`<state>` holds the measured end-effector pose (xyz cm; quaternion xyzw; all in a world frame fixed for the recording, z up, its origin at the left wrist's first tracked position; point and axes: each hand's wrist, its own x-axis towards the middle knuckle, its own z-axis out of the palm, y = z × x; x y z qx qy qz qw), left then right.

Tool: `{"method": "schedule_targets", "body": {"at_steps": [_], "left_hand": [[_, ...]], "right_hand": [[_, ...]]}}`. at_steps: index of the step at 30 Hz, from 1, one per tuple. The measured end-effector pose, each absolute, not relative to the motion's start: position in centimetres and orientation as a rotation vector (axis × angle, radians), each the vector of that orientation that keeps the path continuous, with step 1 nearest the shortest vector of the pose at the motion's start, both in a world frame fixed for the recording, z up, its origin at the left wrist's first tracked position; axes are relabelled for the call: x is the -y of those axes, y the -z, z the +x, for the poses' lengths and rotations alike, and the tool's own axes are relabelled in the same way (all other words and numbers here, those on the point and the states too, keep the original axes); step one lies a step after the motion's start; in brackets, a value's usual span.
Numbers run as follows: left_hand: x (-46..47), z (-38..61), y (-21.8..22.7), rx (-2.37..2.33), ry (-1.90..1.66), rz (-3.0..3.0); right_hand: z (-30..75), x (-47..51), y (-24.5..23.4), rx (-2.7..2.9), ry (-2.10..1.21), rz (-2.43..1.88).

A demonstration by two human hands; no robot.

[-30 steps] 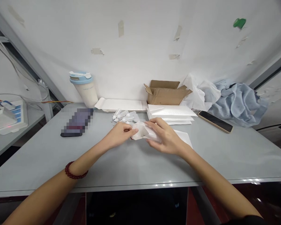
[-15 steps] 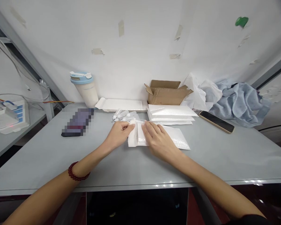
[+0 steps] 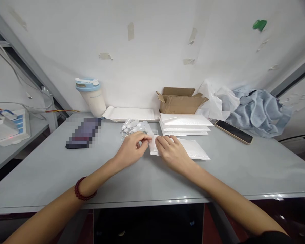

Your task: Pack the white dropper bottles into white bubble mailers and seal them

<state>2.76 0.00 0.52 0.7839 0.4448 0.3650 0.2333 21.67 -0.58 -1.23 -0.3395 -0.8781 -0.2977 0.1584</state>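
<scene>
A white bubble mailer [image 3: 197, 149] lies on the grey table in front of me. My right hand [image 3: 171, 150] rests over its left half, fingers bent and pressed together on it. At the mailer's left end, my left hand [image 3: 134, 147] pinches with thumb and forefinger at a thin whitish strip or flap [image 3: 149, 129] that stands raised there. Whether this is the flap itself or a peel-off liner, I cannot tell. Just behind my left hand lie several small clear plastic bottles [image 3: 133, 126].
Behind the mailer are a stack of white bubble mailers [image 3: 184, 124], an open cardboard box [image 3: 180, 101] and a flat white pile [image 3: 133, 113]. A cup [image 3: 91, 98] and a blurred dark object [image 3: 83, 133] stand left. Right are a phone [image 3: 234, 132], plastic bag [image 3: 216, 100] and blue cloth [image 3: 260, 113].
The mailer's left end, flat before, now shows a raised strip or flap. My left hand has shifted slightly right, and the mailer has slid a little right under my right hand.
</scene>
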Motion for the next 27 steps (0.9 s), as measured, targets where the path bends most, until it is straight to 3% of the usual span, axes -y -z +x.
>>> {"method": "schedule_targets", "body": {"at_steps": [4, 8, 15, 23, 27], "left_hand": [[-0.2, 2.6, 0.5, -0.939, -1.002, 2.631], [-0.3, 2.5, 1.2, -0.914, -0.951, 2.665], [0.8, 3.8, 0.9, -1.164, -0.933, 2.189], [0.3, 7.0, 1.6, -1.165, -0.601, 1.497], [-0.6, 8.9, 1.9, -1.143, -0.587, 1.273]], "right_hand": [[22.0, 0.4, 1.4, 2.433, 0.86, -0.914], [22.3, 0.6, 1.3, 2.383, 0.804, -0.914], [22.5, 0.9, 0.3, 2.264, 0.747, -0.919], [23.8, -1.4, -0.2, 2.51, 0.322, -1.362], [24.6, -2.4, -0.1, 2.52, 0.324, -1.481]]}}
